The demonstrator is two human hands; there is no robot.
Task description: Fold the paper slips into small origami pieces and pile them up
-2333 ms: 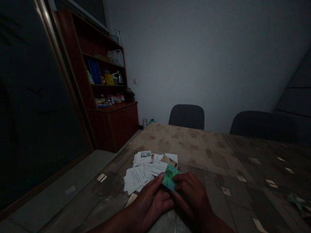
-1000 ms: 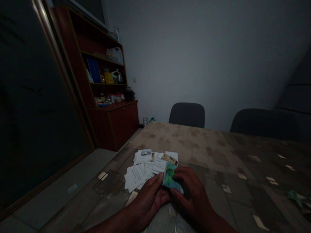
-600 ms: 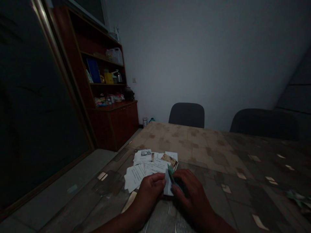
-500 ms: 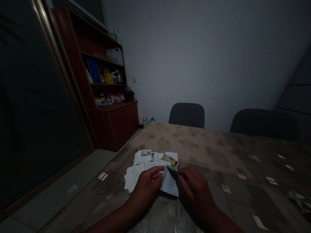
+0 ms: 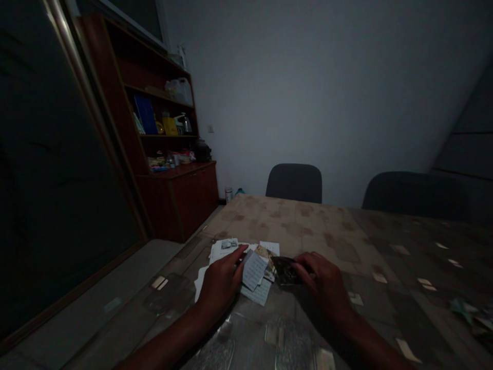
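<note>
My right hand (image 5: 318,270) pinches a dark card (image 5: 286,271) between thumb and fingers, just right of the paper pile. My left hand (image 5: 225,272) lies over the left part of the pile, its fingers pointing forward beside a small printed card (image 5: 254,270); whether it grips that card is unclear. Beneath and around it are loose white cards (image 5: 259,292), some with printed text. A card with a small picture (image 5: 229,244) lies at the back of the pile, and a tan patterned card (image 5: 265,253) shows between my hands.
The table (image 5: 308,226) has a patterned cover. Crumpled greenish items (image 5: 472,313) lie at its right edge. Two grey chairs (image 5: 294,182) stand behind it. A red-brown cabinet (image 5: 196,192) with filled shelves is at the left.
My hands have moved apart. The dark card in my right hand has come away from the printed card, which now rests over the pile by my left hand. The view has shifted slightly.
</note>
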